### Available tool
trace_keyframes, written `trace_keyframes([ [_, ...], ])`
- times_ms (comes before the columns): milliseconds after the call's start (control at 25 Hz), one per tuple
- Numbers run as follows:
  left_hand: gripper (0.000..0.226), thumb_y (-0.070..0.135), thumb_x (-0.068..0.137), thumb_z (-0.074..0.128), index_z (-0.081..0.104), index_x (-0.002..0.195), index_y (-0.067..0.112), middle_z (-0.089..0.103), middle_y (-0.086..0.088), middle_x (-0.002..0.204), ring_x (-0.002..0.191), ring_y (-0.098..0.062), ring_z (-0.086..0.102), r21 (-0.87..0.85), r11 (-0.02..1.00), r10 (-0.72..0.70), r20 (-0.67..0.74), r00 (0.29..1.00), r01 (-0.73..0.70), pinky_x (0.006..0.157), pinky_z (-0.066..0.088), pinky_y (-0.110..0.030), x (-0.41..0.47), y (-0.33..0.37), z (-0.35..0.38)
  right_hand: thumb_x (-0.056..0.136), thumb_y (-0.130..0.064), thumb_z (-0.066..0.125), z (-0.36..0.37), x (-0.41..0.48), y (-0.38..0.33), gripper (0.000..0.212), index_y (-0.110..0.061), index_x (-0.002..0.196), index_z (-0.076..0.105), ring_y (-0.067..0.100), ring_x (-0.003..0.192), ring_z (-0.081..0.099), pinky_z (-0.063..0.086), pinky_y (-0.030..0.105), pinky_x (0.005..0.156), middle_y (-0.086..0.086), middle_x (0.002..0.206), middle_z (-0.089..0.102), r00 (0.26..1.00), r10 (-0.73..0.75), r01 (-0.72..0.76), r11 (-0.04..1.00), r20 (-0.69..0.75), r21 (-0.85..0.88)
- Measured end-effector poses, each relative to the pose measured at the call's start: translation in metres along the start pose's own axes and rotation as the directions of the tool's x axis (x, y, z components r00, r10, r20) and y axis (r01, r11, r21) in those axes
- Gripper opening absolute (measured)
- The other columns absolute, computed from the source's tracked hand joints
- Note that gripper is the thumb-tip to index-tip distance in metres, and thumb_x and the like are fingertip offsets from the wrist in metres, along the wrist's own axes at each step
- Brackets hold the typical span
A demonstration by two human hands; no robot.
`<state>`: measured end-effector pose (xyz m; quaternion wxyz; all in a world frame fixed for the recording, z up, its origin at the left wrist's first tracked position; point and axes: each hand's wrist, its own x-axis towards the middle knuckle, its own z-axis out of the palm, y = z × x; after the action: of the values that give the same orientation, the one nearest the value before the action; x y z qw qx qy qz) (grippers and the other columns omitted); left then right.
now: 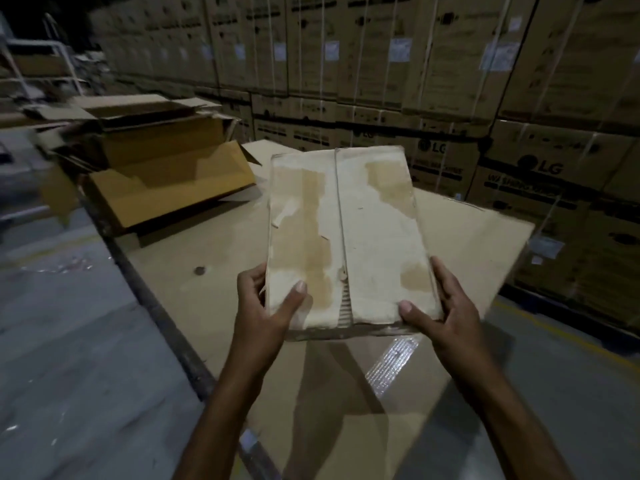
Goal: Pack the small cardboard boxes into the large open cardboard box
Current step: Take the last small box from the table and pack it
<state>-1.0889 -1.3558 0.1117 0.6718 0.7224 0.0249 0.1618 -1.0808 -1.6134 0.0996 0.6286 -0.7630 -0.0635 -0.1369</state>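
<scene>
Presently, both hands hold one small cardboard box [346,237] at the centre of the frame, raised above a flat cardboard sheet [221,258] that covers the work surface. The left hand [266,306] grips the box's lower left corner, thumb pressed on the top face and fingers curled round the side edge. The right hand [446,306] grips the lower right corner in the same manner, thumb on top and fingers wrapped round the right edge. The box's top face is worn, with pale torn patches and a centre seam running lengthwise. The large open cardboard box [166,181] lies at the upper left of the frame, well apart from the held box, flaps spread outward. Stacked printed cartons [519,98] fill the upper and right background. A grey floor [69,341] occupies the lower left.
</scene>
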Motion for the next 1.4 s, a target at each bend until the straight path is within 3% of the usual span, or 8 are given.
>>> trace_keyframes([
  [200,0.060,0.017,0.093,0.071,0.035,0.141,0.023,0.051,0.022,0.128,0.111,0.017,0.055,0.052,0.993,0.115,-0.119,0.986,-0.109,0.088,0.053,-0.013,-0.024,-0.009,-0.063,0.088,-0.007,0.076,0.071,-0.027,-0.009,0.073,-0.034,0.146,0.041,0.000,0.122,0.060,0.054,0.024,0.097,-0.015,0.139,0.058,0.990,-0.025,0.008,0.993,0.140,0.116],
  [320,0.060,0.025,0.091,0.074,0.040,0.140,0.029,0.056,0.015,0.129,0.117,0.004,0.056,0.062,0.993,0.108,-0.174,0.979,-0.098,0.092,0.054,-0.025,-0.015,-0.009,-0.116,0.083,-0.020,0.081,0.118,-0.035,-0.026,0.072,-0.031,0.144,0.043,-0.001,0.122,0.059,0.054,0.019,0.092,-0.019,0.136,0.059,0.992,-0.053,0.032,0.983,0.115,0.183],
  [480,0.059,0.026,0.089,0.075,0.044,0.137,0.035,0.054,0.029,0.125,0.106,0.019,0.056,0.013,0.986,0.164,-0.165,0.972,-0.164,0.079,0.050,-0.006,0.013,0.005,-0.188,0.078,-0.033,0.074,0.190,-0.027,-0.063,0.072,-0.029,0.143,0.044,-0.008,0.116,0.058,0.050,0.011,0.084,-0.037,0.120,0.060,0.992,-0.114,0.102,0.978,0.059,0.181],
  [600,0.047,0.035,0.089,0.073,0.055,0.133,0.037,0.055,0.034,0.124,0.110,0.018,0.055,0.085,0.965,0.257,-0.094,0.962,-0.250,0.080,0.051,-0.009,0.050,0.021,-0.253,0.082,-0.043,0.069,0.254,-0.015,-0.097,0.074,-0.041,0.150,0.039,-0.012,0.120,0.053,0.050,0.011,0.091,-0.043,0.131,0.050,0.982,-0.188,0.187,0.974,-0.007,0.131],
  [720,0.034,0.043,0.089,0.072,0.066,0.122,0.040,0.060,0.036,0.121,0.114,0.013,0.056,0.134,0.944,0.310,-0.032,0.950,-0.303,0.086,0.054,-0.022,0.092,0.042,-0.314,0.089,-0.042,0.069,0.309,-0.003,-0.133,0.053,-0.044,0.140,0.055,-0.012,0.123,0.051,0.050,0.025,0.102,-0.040,0.133,0.054,0.966,-0.258,0.259,0.963,-0.016,0.076],
  [800,0.033,0.040,0.090,0.073,0.067,0.122,0.038,0.062,0.029,0.125,0.115,0.011,0.057,0.124,0.928,0.354,-0.003,0.935,-0.351,0.082,0.054,-0.017,0.119,0.060,-0.343,0.090,-0.038,0.072,0.337,0.007,-0.155,0.044,-0.040,0.133,0.063,-0.009,0.121,0.055,0.052,0.031,0.102,-0.036,0.129,0.059,0.958,-0.284,0.286,0.954,-0.035,0.094],
  [1080,0.035,0.037,0.090,0.074,0.066,0.125,0.034,0.061,0.021,0.126,0.109,0.018,0.054,0.108,0.837,0.538,0.022,0.843,-0.537,0.074,0.048,-0.004,0.241,0.095,-0.407,0.093,-0.030,0.067,0.425,0.096,-0.205,0.044,-0.030,0.137,0.063,0.001,0.122,0.059,0.053,0.019,0.089,-0.017,0.136,0.062,0.897,-0.422,0.436,0.893,-0.129,0.109],
  [1400,0.034,0.032,0.091,0.074,0.068,0.124,0.029,0.064,0.024,0.125,0.115,0.016,0.055,0.059,0.767,0.639,0.012,0.769,-0.639,0.086,0.049,-0.006,0.402,0.097,-0.464,0.097,-0.021,0.066,0.531,0.233,-0.221,0.040,-0.025,0.137,0.063,-0.001,0.120,0.059,0.054,0.022,0.093,-0.024,0.129,0.063,0.831,-0.528,0.550,0.828,-0.176,0.112],
])
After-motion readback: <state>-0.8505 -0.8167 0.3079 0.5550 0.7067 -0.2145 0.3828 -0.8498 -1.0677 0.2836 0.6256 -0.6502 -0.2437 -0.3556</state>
